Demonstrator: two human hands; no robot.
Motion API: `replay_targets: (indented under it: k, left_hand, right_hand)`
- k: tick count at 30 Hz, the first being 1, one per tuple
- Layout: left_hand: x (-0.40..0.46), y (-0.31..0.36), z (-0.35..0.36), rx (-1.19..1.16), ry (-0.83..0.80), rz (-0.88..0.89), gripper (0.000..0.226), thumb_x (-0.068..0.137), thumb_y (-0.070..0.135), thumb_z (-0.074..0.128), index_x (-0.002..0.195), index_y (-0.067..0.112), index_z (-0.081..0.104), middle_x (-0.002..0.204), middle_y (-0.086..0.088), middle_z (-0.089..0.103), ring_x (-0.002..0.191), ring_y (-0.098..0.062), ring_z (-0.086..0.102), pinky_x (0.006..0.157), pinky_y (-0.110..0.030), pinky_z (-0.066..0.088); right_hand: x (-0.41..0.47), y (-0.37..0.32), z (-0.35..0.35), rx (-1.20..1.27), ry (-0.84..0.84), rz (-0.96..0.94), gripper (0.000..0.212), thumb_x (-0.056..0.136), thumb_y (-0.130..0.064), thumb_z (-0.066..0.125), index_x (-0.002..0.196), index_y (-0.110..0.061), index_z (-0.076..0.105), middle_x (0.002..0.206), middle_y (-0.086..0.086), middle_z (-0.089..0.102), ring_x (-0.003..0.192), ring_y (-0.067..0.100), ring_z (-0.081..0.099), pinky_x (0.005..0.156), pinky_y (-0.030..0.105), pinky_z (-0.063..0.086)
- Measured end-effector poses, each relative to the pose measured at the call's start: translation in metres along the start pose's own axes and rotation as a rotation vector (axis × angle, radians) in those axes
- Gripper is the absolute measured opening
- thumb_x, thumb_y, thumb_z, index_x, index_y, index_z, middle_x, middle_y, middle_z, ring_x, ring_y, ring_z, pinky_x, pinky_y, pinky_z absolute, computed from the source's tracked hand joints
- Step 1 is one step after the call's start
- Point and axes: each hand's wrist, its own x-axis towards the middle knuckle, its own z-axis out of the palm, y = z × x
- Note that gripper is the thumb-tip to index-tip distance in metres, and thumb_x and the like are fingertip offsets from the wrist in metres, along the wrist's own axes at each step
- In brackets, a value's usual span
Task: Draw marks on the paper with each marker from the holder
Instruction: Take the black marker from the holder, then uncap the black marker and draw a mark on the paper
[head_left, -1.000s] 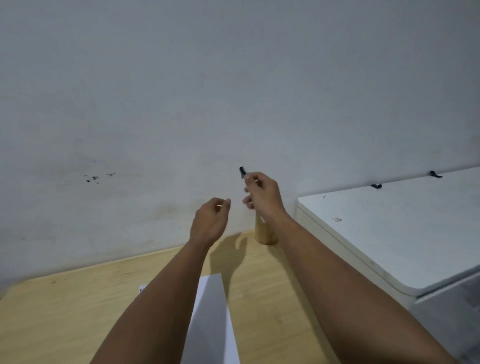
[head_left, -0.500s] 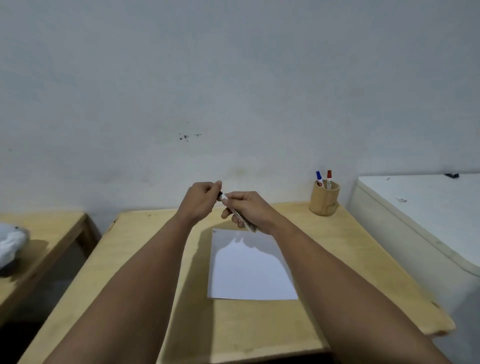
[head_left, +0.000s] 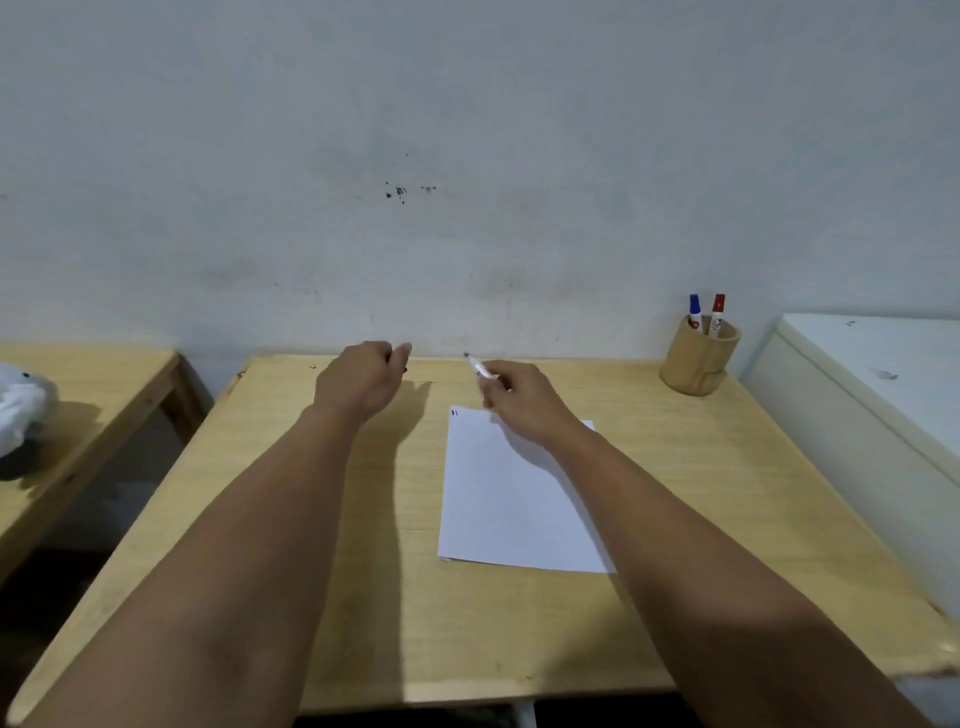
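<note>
Right hand (head_left: 524, 402) grips the marker (head_left: 477, 367), tip aimed up-left toward the desk's (head_left: 311, 519) far edge; left hand (head_left: 363, 382) curled shut, contents unclear; paper (head_left: 498, 499) lengthwise mid-desk.

Left hand (head_left: 363, 382) fisted, right hand (head_left: 524, 402) pinching, forearms outstretched

No legible text or labels anywhere

Dim, soft overhead light; faint arm shadows; wide-angle edge distortion.
</note>
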Motion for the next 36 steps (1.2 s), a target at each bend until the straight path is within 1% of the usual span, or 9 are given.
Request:
replay_targets:
  k: [3,12,15,18,21,23,26,30,36]
  left_hand:
    - [-0.007,0.002,0.018,0.389,-0.082,0.134,0.044,0.106,0.051,0.030,0.097,0.020,0.059,0.106,-0.007,0.069,0.094,-0.033,0.062,0.073,-0.037,0.040]
    - [-0.006,0.000,0.038,0.504,-0.058,0.271,0.043,0.102,0.060,0.034,0.097,0.021,0.051,0.102,-0.002,0.071,0.093,-0.029,0.067,0.067,-0.035,0.037]
    - [-0.010,0.000,0.033,0.450,-0.079,0.188,0.047,0.100,0.065,0.035,0.103,0.020,0.048,0.105,0.000,0.070,0.095,-0.030,0.066,0.069,-0.036,0.041]
    - [-0.027,-0.003,0.027,0.338,-0.002,0.134,0.048,0.096,0.067,0.039,0.107,0.022,0.048,0.105,0.004,0.068,0.091,-0.027,0.065,0.072,-0.037,0.044]
    - [-0.056,-0.002,0.022,0.215,0.095,0.182,0.044,0.093,0.065,0.047,0.112,0.026,0.052,0.106,0.009,0.063,0.095,-0.021,0.064,0.072,-0.036,0.045]
    - [-0.076,-0.001,0.020,0.113,0.089,0.257,0.047,0.088,0.066,0.049,0.116,0.029,0.056,0.106,0.012,0.061,0.102,-0.018,0.061,0.075,-0.037,0.047]
    - [-0.100,-0.003,0.017,0.076,-0.083,0.344,0.073,0.080,0.080,0.049,0.131,0.028,0.058,0.129,0.010,0.062,0.121,-0.018,0.056,0.095,-0.039,0.047]
    - [-0.118,-0.010,0.020,0.275,-0.303,0.358,0.105,0.075,0.093,0.045,0.159,0.032,0.032,0.170,0.007,0.024,0.159,-0.018,0.015,0.126,-0.047,0.014]
    - [-0.121,-0.012,0.023,0.298,-0.311,0.313,0.118,0.067,0.101,0.037,0.163,0.032,0.025,0.173,0.008,0.011,0.160,-0.013,0.001,0.128,-0.048,0.002]
  right_hand:
    - [0.006,0.008,-0.012,0.466,0.100,0.228,0.036,0.106,-0.007,0.050,0.127,-0.035,0.055,0.089,0.005,0.068,0.058,0.020,0.058,0.058,0.035,0.055]
    - [0.006,0.009,-0.046,1.101,0.131,0.319,0.041,0.103,-0.001,0.044,0.127,-0.019,0.073,0.122,0.010,0.082,0.100,0.028,0.081,0.073,0.034,0.058]
    - [0.000,0.009,-0.042,0.951,0.143,0.263,0.024,0.104,-0.005,0.062,0.122,-0.020,0.068,0.119,0.010,0.083,0.098,0.029,0.080,0.078,0.038,0.058]
    - [-0.013,0.013,-0.026,0.431,0.246,0.126,0.013,0.099,-0.025,0.077,0.107,-0.024,0.067,0.094,0.007,0.081,0.079,0.026,0.073,0.075,0.038,0.056]
    - [-0.038,0.014,-0.008,-0.235,0.180,-0.005,0.035,0.096,-0.050,0.073,0.124,-0.031,0.063,0.087,-0.014,0.069,0.085,0.014,0.065,0.081,0.034,0.051]
    - [-0.052,0.016,0.003,-0.458,0.056,-0.030,0.057,0.094,-0.063,0.067,0.140,-0.034,0.054,0.114,-0.017,0.072,0.109,0.019,0.067,0.102,0.043,0.046]
    - [-0.058,0.028,0.013,-0.544,-0.049,-0.034,0.066,0.094,-0.065,0.064,0.149,-0.034,0.046,0.146,-0.006,0.065,0.137,0.022,0.060,0.121,0.055,0.031]
    - [-0.065,0.034,0.011,-0.498,-0.058,-0.054,0.067,0.095,-0.063,0.066,0.151,-0.034,0.045,0.152,-0.005,0.062,0.140,0.021,0.058,0.128,0.053,0.019]
    - [-0.055,0.017,0.013,0.054,0.212,-0.052,0.030,0.103,-0.048,0.057,0.127,-0.039,0.072,0.107,-0.005,0.080,0.100,0.014,0.072,0.093,0.039,0.058]
